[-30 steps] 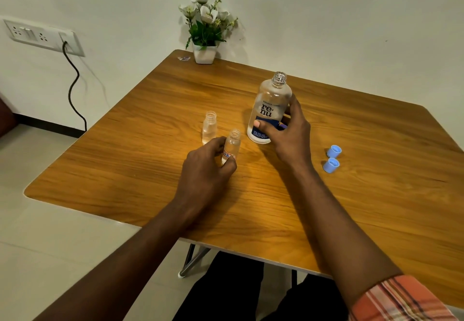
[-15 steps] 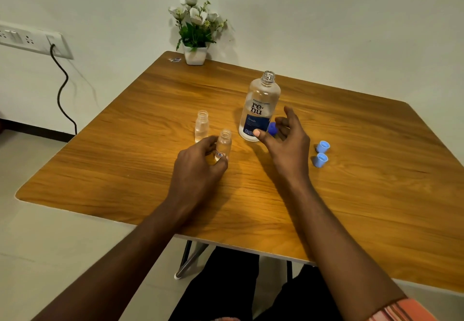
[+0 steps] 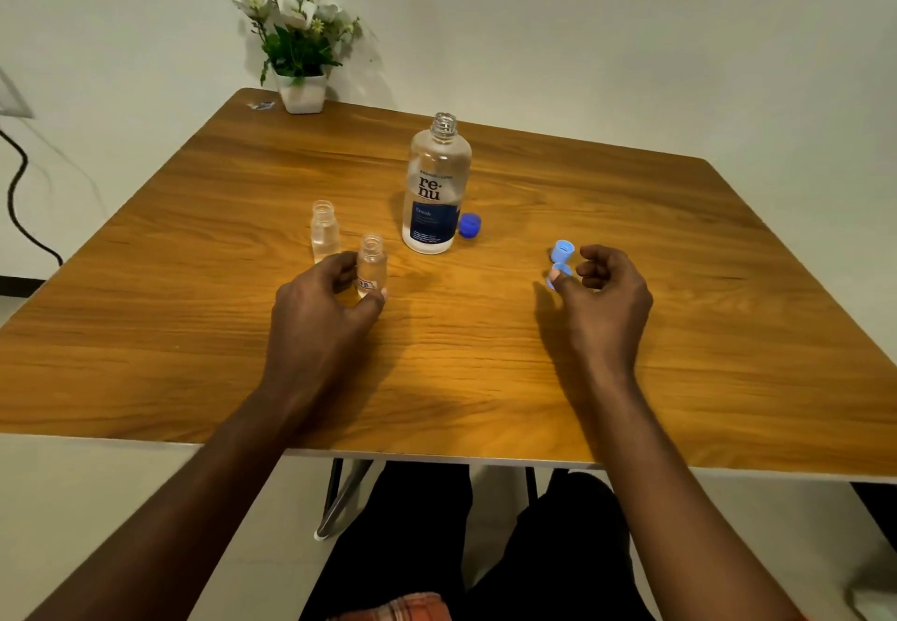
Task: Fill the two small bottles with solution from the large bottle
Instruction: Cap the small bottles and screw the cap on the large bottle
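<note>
Left hand (image 3: 320, 319) fingers gripping nearer small bottle (image 3: 372, 262) mid-bench (image 3: 485, 377), right hand (image 3: 604, 302) fingers curled at nearer light blue cap (image 3: 559, 273), grip unclear

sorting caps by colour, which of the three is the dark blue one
The dark blue cap, right beside the large bottle. The other two are light blue caps, farther right by the right hand.

wooden table (image 3: 461, 368) | potted white flowers (image 3: 296, 38): table's far corner | black cable (image 3: 8, 198): left wall
</note>
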